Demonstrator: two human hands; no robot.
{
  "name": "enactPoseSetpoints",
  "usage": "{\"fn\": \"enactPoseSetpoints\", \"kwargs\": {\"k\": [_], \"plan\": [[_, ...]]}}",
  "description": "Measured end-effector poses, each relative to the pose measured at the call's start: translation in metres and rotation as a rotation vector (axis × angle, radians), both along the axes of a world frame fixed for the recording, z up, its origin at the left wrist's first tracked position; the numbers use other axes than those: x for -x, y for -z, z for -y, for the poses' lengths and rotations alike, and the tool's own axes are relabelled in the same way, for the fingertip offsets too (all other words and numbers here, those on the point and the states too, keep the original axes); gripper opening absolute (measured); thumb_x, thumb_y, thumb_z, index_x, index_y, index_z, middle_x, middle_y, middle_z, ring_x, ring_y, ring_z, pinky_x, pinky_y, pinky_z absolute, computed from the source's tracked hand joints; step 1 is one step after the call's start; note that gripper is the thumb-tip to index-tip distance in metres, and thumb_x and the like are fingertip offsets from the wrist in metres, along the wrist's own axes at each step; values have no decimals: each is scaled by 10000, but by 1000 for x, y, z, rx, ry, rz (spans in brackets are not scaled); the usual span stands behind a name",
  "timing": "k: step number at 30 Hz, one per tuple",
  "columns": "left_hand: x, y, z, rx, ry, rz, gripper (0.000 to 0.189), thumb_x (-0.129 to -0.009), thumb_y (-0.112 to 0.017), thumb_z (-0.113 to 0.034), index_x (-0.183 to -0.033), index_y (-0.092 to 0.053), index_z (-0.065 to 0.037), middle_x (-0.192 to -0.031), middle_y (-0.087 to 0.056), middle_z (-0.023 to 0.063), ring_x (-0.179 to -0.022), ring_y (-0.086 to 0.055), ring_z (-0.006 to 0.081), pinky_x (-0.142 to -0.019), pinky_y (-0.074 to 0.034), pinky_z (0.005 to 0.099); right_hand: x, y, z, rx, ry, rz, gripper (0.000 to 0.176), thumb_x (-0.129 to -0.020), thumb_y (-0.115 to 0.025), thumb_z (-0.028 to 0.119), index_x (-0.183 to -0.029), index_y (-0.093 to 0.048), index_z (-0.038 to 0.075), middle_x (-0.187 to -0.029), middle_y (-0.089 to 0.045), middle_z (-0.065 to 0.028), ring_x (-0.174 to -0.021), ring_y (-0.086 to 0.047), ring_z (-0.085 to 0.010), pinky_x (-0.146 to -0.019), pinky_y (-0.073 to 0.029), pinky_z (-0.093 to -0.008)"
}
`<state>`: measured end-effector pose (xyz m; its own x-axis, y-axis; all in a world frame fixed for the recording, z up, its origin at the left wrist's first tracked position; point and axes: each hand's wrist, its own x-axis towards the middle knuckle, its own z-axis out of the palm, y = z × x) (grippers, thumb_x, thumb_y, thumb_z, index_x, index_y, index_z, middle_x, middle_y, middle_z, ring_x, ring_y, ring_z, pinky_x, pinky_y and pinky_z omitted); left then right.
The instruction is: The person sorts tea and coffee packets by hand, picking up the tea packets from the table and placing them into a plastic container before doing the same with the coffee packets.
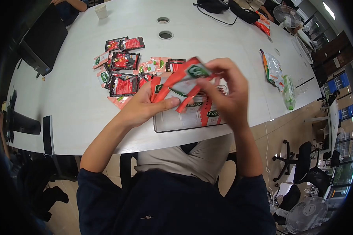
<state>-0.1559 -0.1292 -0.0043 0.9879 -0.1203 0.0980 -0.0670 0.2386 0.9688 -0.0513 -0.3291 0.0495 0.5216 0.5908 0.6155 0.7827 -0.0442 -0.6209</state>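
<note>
Red-and-white Cozy sachets (181, 83) are held up in front of me, overlapping and slightly blurred. My left hand (143, 106) is closed on them from the left, its thumb lying across the front. From the right, my right hand (232, 87) pinches the upper end of the top sachet (195, 70) between thumb and fingers. Beneath both hands is a shallow, dark-edged tray (172, 124), with more Cozy sachets (212, 113) in its right part. To the left lies a loose pile of black-and-red sachets (123, 84) and pink sachets (159, 63).
A phone (48, 135) and a black cylinder (26, 124) are at the left. Farther back are a monitor (43, 39) and a paper cup (101, 11). Snack bags (273, 68) and a green packet (288, 92) lie at the right, and a black bag (213, 6) at the back.
</note>
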Motion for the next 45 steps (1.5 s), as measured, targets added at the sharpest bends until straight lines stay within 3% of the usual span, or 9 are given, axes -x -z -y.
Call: {"fn": "enactPoseSetpoints", "kwargs": {"k": [2, 6, 8, 13, 19, 29, 38, 40, 45], "plan": [[-1, -10, 1, 45, 5, 33, 569, -975, -657, -142, -1470, -403, -24, -1136, -676, 109, -1044, -660, 186, -964, -512, 360, -7, -1, 14, -231, -42, -315, 258, -811, -755, 19, -1055, -672, 26, -984, -673, -54, -827, -599, -136, -755, -486, -263], [-3, -11, 7, 149, -97, 134, 558, -1016, -574, -126, -1516, -341, -43, -1115, -683, 148, -965, -690, 222, -931, -536, 384, -20, -12, 62, -78, -56, -417, 215, -823, -736, 8, -1031, -684, 28, -967, -682, -51, -835, -604, -124, -750, -469, -267], [-3, -10, 8, 157, -130, 94, 525, -1014, -577, -118, -1488, -360, -51, -1095, -684, 153, -958, -692, 232, -933, -541, 389, -18, -14, 77, 288, -6, -229, 190, -829, -709, -14, -1016, -687, 16, -946, -696, -59, -835, -616, -131, -736, -466, -275], [-7, 7, 6, 205, -54, 179, 294, -1014, -525, -23, -1300, -465, -51, -1236, -616, 182, -1044, -687, 257, -947, -557, 415, -7, 2, 86, 491, 55, -163, 198, -801, -688, -2, -991, -697, 52, -924, -700, -68, -822, -640, -232, -718, -479, -308], [-7, 7, 9, 188, -51, 208, 284, -1003, -508, 26, -1276, -473, -44, -1425, -462, 200, -1091, -669, 274, -950, -566, 419, -4, 18, 86, 578, 89, 68, 201, -716, -724, 17, -907, -682, 67, -870, -633, -41, -841, -582, -241, -745, -495, -366], [-6, 7, 9, 103, -67, 205, 279, -997, -526, -37, -1252, -475, -140, -1360, -543, 239, -1064, -692, 267, -963, -561, 442, 3, 6, 77, 671, 143, 177, 290, -698, -819, 138, -947, -683, 79, -901, -580, -30, -850, -563, -235, -753, -485, -374], [-6, 10, 3, 97, -19, 217, 281, -992, -519, -11, -1249, -480, -118, -1452, -446, 244, -1102, -675, 288, -973, -559, 424, 4, 5, 67, 775, 101, 179, 296, -701, -820, 121, -953, -668, 88, -896, -592, -38, -869, -583, -243, -755, -489, -389], [-6, 9, 7, 141, -30, 242, 264, -1010, -491, 24, -1267, -489, -35, -1374, -490, 172, -1068, -664, 247, -955, -556, 415, 4, 4, 66, 826, 97, 182, 296, -686, -827, 118, -928, -658, 96, -894, -600, -34, -879, -592, -250, -761, -490, -393], [-7, 7, 9, 120, -58, 256, 255, -1009, -491, 24, -1258, -503, -29, -1359, -489, 160, -1052, -666, 235, -968, -555, 430, 5, 5, 64, 832, 95, 195, 299, -673, -833, 113, -907, -647, 98, -885, -607, -35, -891, -600, -255, -770, -487, -400]]}}
